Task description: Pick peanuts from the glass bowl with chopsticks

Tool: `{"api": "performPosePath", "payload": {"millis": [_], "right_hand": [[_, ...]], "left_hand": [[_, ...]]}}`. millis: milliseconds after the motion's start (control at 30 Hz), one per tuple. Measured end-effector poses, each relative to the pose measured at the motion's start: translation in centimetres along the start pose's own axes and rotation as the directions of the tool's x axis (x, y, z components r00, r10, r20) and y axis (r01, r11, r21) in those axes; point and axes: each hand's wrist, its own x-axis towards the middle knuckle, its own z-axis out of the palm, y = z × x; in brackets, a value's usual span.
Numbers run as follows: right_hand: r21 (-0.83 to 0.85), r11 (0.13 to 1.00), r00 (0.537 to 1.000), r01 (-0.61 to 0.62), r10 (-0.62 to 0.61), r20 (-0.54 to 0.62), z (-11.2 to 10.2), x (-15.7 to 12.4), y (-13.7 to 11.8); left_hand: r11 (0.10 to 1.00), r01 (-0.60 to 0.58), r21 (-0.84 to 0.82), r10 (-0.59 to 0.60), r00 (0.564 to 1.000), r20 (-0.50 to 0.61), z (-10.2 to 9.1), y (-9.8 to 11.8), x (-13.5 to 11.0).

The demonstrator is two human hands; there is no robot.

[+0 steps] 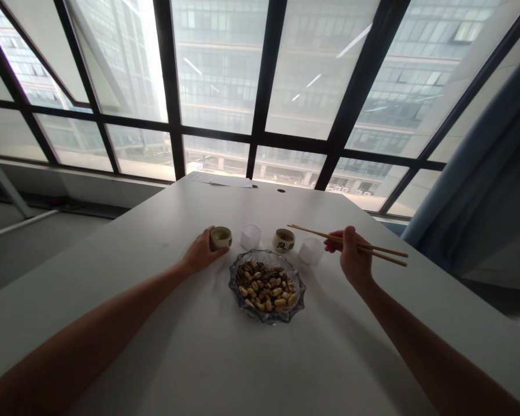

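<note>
A glass dish (238, 267) full of peanuts and dark seeds (266, 287) sits in the middle of the white table (156, 323). My left hand (201, 251) is wrapped round a small cream cup (221, 236) just left of the dish. My right hand (352, 255) holds a pair of wooden chopsticks (390, 252) above the table, their tips pointing left over a second cream cup (283, 240). Two small clear plastic cups (251, 236) (311, 251) stand behind the dish.
Papers with a pen (225, 180) lie at the table's far edge, near a small dark hole (281, 190). Large windows with black frames (264, 75) rise behind the table. A blue curtain (489, 173) hangs at the right.
</note>
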Motion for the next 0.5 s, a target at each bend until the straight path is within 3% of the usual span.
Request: {"api": "performPosePath", "payload": {"millis": [133,267,500], "right_hand": [[-0.006,0.999,0.984,-0.048,0.048,0.17,0.5,-0.9,-2.0],[-0.064,0.993,0.911,-0.103,0.12,0.395,1.5,-2.4,-2.9],[-0.139,0.987,0.791,-0.085,0.152,0.592,1.7,-3.0,-3.7]], "left_hand": [[1.0,-0.015,-0.004,0.015,1.0,0.001,-0.1,0.0,0.0],[1.0,-0.016,-0.011,0.016,1.0,0.003,-0.1,0.1,0.0],[1.0,-0.018,-0.007,0.018,1.0,0.014,-0.2,0.2,-0.1]]}}
